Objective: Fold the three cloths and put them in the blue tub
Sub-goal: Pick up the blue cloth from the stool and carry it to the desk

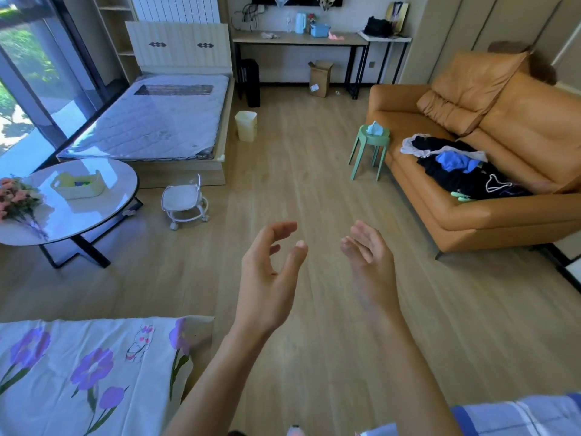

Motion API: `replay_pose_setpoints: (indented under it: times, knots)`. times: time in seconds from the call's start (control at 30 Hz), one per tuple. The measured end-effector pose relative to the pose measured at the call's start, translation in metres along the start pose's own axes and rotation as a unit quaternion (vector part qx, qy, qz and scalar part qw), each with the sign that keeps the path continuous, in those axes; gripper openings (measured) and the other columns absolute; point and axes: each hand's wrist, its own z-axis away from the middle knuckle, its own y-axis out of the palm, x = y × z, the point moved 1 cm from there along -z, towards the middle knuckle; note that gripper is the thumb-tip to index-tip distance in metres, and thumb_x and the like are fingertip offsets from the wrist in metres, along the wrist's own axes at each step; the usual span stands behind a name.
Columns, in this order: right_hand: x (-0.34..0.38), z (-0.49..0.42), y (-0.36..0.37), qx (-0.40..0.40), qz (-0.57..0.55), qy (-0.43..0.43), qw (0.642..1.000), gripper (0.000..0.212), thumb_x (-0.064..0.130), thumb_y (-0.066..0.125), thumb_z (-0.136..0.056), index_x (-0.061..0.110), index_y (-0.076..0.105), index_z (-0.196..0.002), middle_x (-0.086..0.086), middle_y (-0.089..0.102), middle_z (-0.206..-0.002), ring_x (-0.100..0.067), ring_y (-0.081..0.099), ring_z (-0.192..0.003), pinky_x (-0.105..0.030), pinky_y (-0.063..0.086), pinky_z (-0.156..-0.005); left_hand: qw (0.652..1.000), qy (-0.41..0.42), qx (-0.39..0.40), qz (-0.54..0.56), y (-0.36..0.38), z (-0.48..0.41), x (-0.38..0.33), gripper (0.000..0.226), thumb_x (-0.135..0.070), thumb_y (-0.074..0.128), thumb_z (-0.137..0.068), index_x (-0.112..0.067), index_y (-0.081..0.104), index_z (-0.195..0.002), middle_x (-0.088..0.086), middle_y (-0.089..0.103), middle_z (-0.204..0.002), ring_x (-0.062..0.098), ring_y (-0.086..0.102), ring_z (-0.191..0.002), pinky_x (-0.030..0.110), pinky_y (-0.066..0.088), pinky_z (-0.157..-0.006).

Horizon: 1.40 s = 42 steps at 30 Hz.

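Wood floor lies under both hands, which are held out in the air and hold nothing. The left hand has its fingers a bit bent and apart from the thumb, like a loose letter C. The right hand is turned palm up, and its fingers are soft, a little bent and close to each other. The two hands are near each other but do not touch. The blue tub is far away at the back of the room, on the long desk, near the desk's right end. A pink thing lies just beside the tub, and a light blue jug stands on its other side. A pile of cloths lies on the seat of the orange sofa and reaches the seat's front edge. Most of the pile is black, with a blue cloth on top and a pale cloth at the far end. A green stool stands by the sofa's end. A round table at the left holds a yellow basket and flowers at its left edge. A flowered sheet fills the bottom left corner.
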Motion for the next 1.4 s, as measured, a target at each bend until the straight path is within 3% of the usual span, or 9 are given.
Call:
replay_pose_setpoints:
  times: [0.13, 0.27, 0.43, 0.6, 0.8, 1.1, 1.4]
  knots:
    - [0.005, -0.052, -0.003, 0.0, 0.011, 0.009, 1.0, 0.06, 0.04, 0.07, -0.084, 0.024, 0.052, -0.139, 0.004, 0.056, -0.141, -0.009, 0.055, -0.127, -0.026, 0.044, -0.101, 1.0, -0.002, 0.005, 0.003, 0.024, -0.05, 0.008, 0.028, -0.033, 0.058, -0.093, -0.024, 0.065, -0.119, -0.016, 0.067, -0.119, 0.003, 0.06, -0.118, 0.039, 0.049, -0.103]
    - [-0.003, -0.11, 0.0, -0.012, 0.014, 0.02, 1.0, 0.047, 0.024, 0.068, -0.092, 0.021, 0.054, -0.137, 0.004, 0.058, -0.138, -0.006, 0.056, -0.124, -0.026, 0.045, -0.102, 1.0, -0.018, 0.022, 0.013, 0.05, -0.106, 0.028, 0.029, -0.033, 0.058, -0.092, -0.023, 0.065, -0.118, -0.016, 0.067, -0.119, 0.002, 0.06, -0.118, 0.039, 0.049, -0.103]
    - [-0.011, -0.192, 0.013, -0.042, 0.039, 0.026, 0.998, 0.047, 0.03, 0.068, -0.092, 0.024, 0.055, -0.136, 0.006, 0.058, -0.138, -0.009, 0.056, -0.125, -0.034, 0.044, -0.107, 0.997, -0.02, 0.055, 0.043, 0.089, -0.195, 0.057, 0.03, -0.035, 0.059, -0.09, -0.023, 0.066, -0.116, -0.016, 0.067, -0.119, 0.003, 0.06, -0.118, 0.038, 0.05, -0.102]
    - [0.005, -0.293, 0.025, -0.07, 0.053, 0.02, 0.996, 0.046, 0.03, 0.067, -0.092, 0.026, 0.055, -0.136, 0.007, 0.058, -0.137, -0.009, 0.057, -0.125, -0.019, 0.044, -0.094, 0.994, 0.007, 0.091, 0.054, 0.119, -0.302, 0.062, 0.029, -0.036, 0.058, -0.09, -0.027, 0.064, -0.117, -0.019, 0.065, -0.119, 0.001, 0.058, -0.118, 0.034, 0.049, -0.102]
    - [0.001, -0.398, 0.036, -0.122, 0.037, 0.024, 0.992, 0.04, 0.024, 0.065, -0.093, 0.026, 0.057, -0.133, 0.009, 0.06, -0.134, -0.005, 0.059, -0.122, -0.024, 0.045, -0.102, 0.989, 0.002, 0.135, 0.065, 0.153, -0.414, 0.079, 0.029, -0.038, 0.058, -0.091, -0.03, 0.063, -0.118, -0.02, 0.066, -0.12, 0.0, 0.057, -0.12, 0.036, 0.048, -0.105]
    - [-0.046, -0.557, 0.024, -0.137, 0.025, 0.057, 0.989, 0.038, 0.017, 0.065, -0.093, 0.022, 0.058, -0.13, 0.007, 0.061, -0.132, 0.005, 0.059, -0.114, 0.0, 0.044, -0.081, 0.985, -0.038, 0.156, 0.068, 0.249, -0.549, 0.128, 0.032, -0.034, 0.06, -0.087, -0.028, 0.063, -0.118, -0.016, 0.067, -0.118, 0.002, 0.06, -0.118, 0.037, 0.049, -0.102]
    - [-0.049, -0.784, -0.012, -0.102, 0.028, 0.037, 0.994, 0.039, 0.022, 0.065, -0.093, 0.024, 0.058, -0.132, 0.008, 0.061, -0.132, 0.001, 0.059, -0.116, -0.011, 0.045, -0.087, 0.988, -0.022, 0.147, 0.049, 0.371, -0.716, 0.144, 0.033, -0.034, 0.06, -0.087, -0.026, 0.062, -0.119, -0.018, 0.067, -0.12, 0.0, 0.06, -0.116, 0.036, 0.05, -0.101]
